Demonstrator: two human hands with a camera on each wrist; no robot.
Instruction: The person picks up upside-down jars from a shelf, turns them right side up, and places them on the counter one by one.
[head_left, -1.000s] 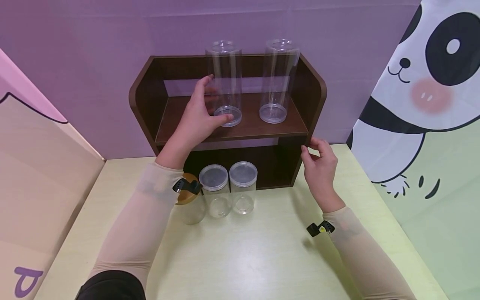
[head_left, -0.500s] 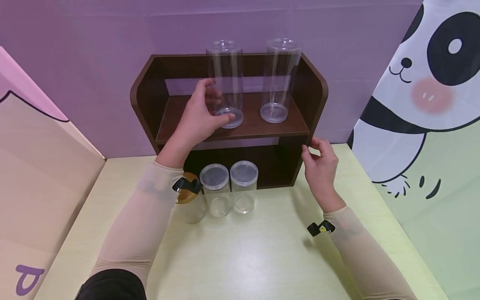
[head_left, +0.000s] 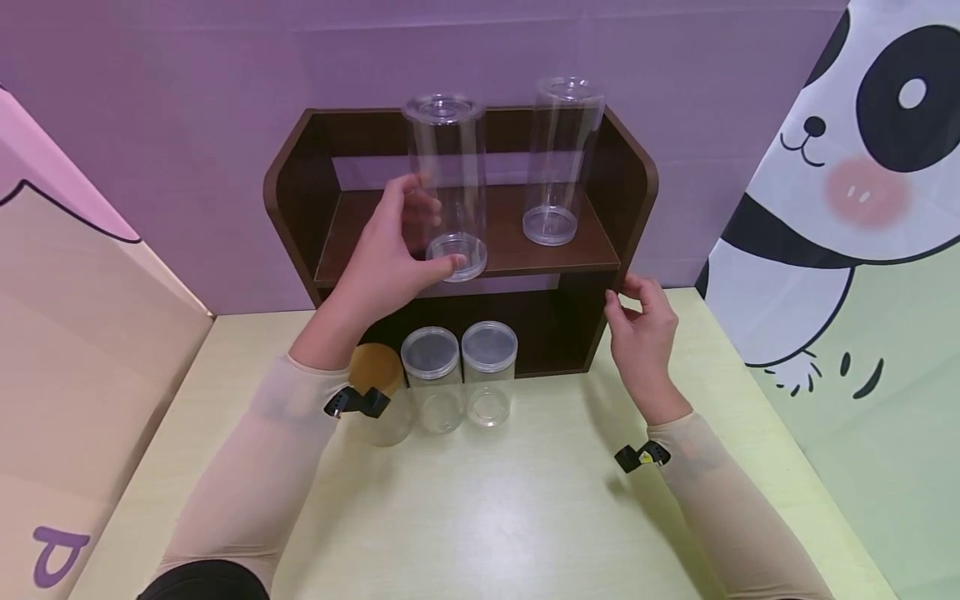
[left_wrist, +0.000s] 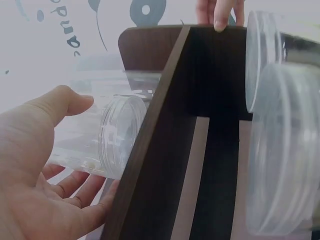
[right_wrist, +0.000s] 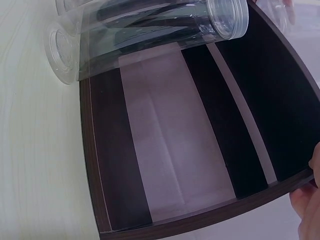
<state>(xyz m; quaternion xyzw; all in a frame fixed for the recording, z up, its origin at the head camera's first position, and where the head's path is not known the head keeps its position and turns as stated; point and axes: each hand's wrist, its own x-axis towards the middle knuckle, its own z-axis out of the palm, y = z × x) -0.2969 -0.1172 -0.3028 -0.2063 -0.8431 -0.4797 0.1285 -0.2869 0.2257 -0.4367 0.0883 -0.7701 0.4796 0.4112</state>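
My left hand (head_left: pixel 390 250) grips a tall clear cylindrical jar (head_left: pixel 453 183) low down, thumb in front and fingers round its left side. The jar stands upright, its base at the front edge of the upper board of a dark brown shelf (head_left: pixel 480 273). In the left wrist view the thumb and fingers lie on either side of the jar (left_wrist: pixel 80 135). A second tall clear jar (head_left: pixel 558 167) stands on the right of the upper board. My right hand (head_left: pixel 645 350) pinches the front edge of the shelf's right side panel; its fingertips are partly hidden.
In front of the shelf, on the pale table (head_left: pixel 480 517), stand two short clear jars with clear lids (head_left: pixel 429 354) (head_left: pixel 490 346). Left of them is a jar with a wooden-coloured lid (head_left: pixel 377 367), partly behind my left wrist. A purple backdrop (head_left: pixel 187 167) hangs behind.
My left hand has drawn the left tall jar forward and slightly down, towards the front edge of the upper board. The right hand stays where it was on the side panel.
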